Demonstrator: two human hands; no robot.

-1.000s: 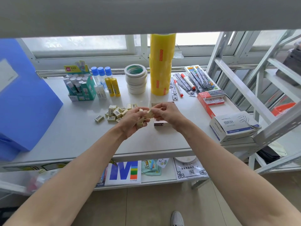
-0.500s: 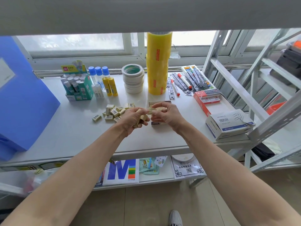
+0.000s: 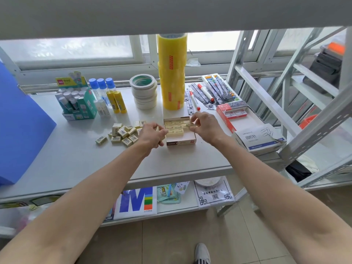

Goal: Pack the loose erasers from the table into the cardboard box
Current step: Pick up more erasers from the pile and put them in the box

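Note:
A small open cardboard box [image 3: 181, 142] sits mid-table with rows of pale yellow erasers [image 3: 174, 128] inside. My right hand [image 3: 204, 126] pinches one eraser [image 3: 188, 125] over the box's right side. At the box's left edge, my left hand [image 3: 153, 135] has its fingers curled round several erasers, mostly hidden in the palm. A pile of loose erasers [image 3: 122, 133] lies on the table left of the box.
Behind the box stand a tall stack of yellow tape rolls [image 3: 172, 73], masking tape rolls [image 3: 144, 94] and glue bottles [image 3: 106, 96]. A blue folder [image 3: 21, 126] is at the left. Red and white boxes [image 3: 255, 138] and a metal shelf frame [image 3: 285, 103] are at the right.
My hands have separated. The right hand moved right over the box with an eraser; the left hand stayed by the box's left edge. The box's inside now shows.

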